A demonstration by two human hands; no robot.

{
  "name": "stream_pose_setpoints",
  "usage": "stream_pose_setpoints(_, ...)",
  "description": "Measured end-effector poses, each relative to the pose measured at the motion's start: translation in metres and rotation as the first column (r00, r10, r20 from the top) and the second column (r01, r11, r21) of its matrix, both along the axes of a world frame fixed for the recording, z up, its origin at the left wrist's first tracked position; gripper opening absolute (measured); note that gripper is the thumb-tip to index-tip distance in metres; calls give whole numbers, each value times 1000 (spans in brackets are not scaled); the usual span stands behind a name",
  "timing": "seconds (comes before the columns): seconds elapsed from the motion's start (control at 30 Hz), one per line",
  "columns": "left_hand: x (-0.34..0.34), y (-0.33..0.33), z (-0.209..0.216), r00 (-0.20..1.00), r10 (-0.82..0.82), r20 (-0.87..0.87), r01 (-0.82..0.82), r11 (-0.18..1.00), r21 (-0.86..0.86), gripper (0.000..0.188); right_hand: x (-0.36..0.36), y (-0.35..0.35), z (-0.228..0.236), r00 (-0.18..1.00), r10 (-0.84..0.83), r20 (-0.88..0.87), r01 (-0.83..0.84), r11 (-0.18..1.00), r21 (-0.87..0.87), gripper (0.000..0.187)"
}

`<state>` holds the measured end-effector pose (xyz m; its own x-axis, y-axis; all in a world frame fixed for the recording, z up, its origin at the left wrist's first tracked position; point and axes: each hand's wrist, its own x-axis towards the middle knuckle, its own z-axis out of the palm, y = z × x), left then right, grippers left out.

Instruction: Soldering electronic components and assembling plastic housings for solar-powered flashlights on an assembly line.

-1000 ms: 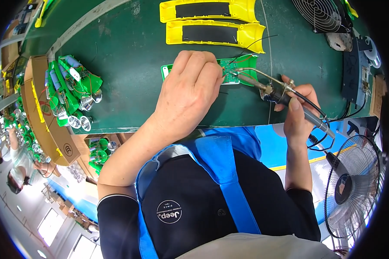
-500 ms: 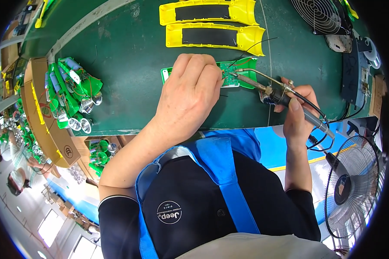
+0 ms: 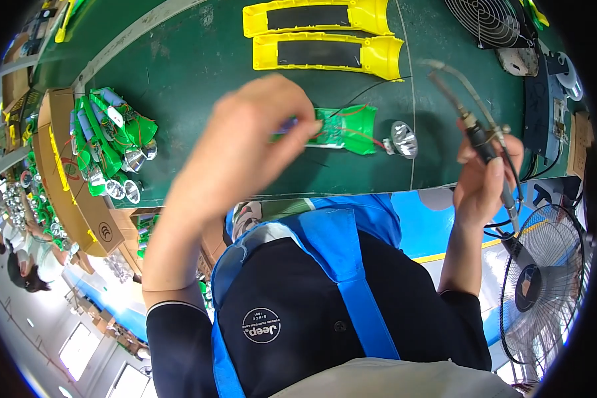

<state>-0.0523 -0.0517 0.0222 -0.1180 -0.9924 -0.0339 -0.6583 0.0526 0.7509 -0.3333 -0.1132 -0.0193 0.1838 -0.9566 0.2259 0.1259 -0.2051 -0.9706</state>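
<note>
My right hand [image 3: 487, 169] is wrapped round a soldering iron [image 3: 479, 138] with a thin metal feed tube along it. Its tip is raised, apart from the work. A green half housing [image 3: 359, 129] with a circuit board lies on the bench, red and black wires running from it. One red wire reaches to a silver reflector [image 3: 404, 139] beside its wide end. Over the housing's other end is my left hand [image 3: 255, 132], smeared by motion. Its thumb and forefinger are near the board; whether they grip anything is unclear. A bluish part shows under the fingers.
Two yellow half housings [image 3: 328, 53] with black pads lie beyond the work. Several green assemblies with reflectors [image 3: 116, 142] are piled at left beside a cardboard box [image 3: 79, 192]. A fan unit [image 3: 487, 23] and a dark box [image 3: 544, 113] stand at right on the green bench [image 3: 199, 86].
The soldering iron has lifted off the circuit board and moved right with my right hand. My left hand has shifted left and down, and the housing lies slightly nearer me. The reflector now shows clearly.
</note>
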Motion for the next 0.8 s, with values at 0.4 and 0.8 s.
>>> stream_pose_setpoints(0.4, -39, -69, -17, 972, -132, 196, 178, 955, -236, 15, 20, -26, 2, 995, 22, 94, -1, 976, -218, 32)
stream_pose_setpoints(0.8, -18, -50, -11, 960, -60, -274, 23, 991, -135, 8, 42, -34, 1, 999, 3, -45, -17, 946, -323, 35)
